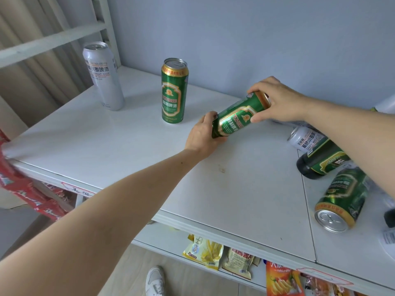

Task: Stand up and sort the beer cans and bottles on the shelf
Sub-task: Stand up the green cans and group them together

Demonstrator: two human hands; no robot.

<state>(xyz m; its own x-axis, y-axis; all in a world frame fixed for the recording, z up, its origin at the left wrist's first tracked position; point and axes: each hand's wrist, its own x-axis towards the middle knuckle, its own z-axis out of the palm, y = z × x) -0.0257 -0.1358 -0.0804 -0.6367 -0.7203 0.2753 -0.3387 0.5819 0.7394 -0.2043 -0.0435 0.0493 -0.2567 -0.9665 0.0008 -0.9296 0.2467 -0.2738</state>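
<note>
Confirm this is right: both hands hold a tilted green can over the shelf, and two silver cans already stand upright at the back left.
Not quite. The head view shows one silver can and one green can standing upright there. Both hands, left and right, do hold the tilted green can.
</note>
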